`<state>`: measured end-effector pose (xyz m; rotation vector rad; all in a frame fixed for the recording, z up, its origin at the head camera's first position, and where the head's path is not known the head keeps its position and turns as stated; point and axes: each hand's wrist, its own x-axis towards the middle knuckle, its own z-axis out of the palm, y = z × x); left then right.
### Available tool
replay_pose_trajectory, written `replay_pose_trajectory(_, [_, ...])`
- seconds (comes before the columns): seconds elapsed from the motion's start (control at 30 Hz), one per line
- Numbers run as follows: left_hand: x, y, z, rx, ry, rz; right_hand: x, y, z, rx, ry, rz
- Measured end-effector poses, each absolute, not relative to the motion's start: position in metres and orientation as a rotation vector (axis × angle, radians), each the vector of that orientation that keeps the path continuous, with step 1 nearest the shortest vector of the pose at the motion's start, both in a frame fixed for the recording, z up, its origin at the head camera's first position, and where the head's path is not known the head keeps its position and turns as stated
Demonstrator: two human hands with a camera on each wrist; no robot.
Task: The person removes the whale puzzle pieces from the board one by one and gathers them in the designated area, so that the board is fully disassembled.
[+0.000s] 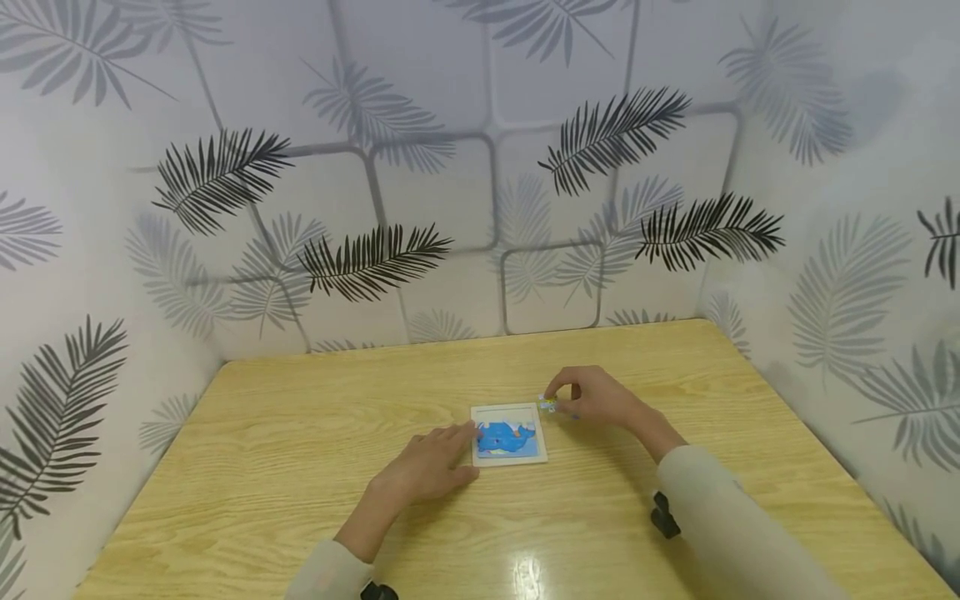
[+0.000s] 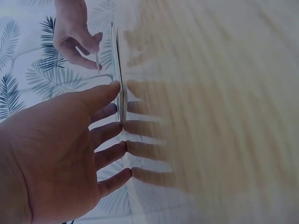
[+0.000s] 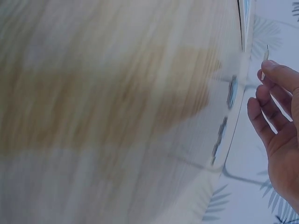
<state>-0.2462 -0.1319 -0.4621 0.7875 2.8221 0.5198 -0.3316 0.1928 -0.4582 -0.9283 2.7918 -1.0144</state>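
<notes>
A jigsaw puzzle in a white-rimmed tray [image 1: 543,450] lies on the table, with a blue whale picture [image 1: 504,437] in its lower part. Along the tray's left edge rests my left hand [image 1: 429,467], fingers extended and thumb apart at the near corner. My right hand [image 1: 596,396] pinches a small puzzle piece [image 1: 548,404] between thumb and fingers, just off the tray's upper right corner. Seen edge-on in the right wrist view, that thin piece [image 3: 266,55] is held above the table. Two loose puzzle pieces [image 3: 232,92] lie on the tabletop below the right hand, largely hidden in the head view.
The light wood-grain table [image 1: 337,400] reaches back to a wall [image 1: 450,292] covered in leaf-patterned paper, which also stands at both sides. A dark strap-like device [image 1: 664,515] sits at the right wrist.
</notes>
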Motion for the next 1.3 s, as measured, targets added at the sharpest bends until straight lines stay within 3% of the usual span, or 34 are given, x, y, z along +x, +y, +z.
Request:
replay_pose_trajectory(0.8, [-0.241, -0.124, -0.458, 0.887, 2.903, 0.475, -0.331, 0.289, -0.463, -0.671, 2.956, -0.996])
replay_pose_trajectory(1.3, [-0.243, -0.131, -0.461, 0.867, 2.796, 0.538, -0.332, 0.313, -0.467, -0.656, 2.93, -0.892])
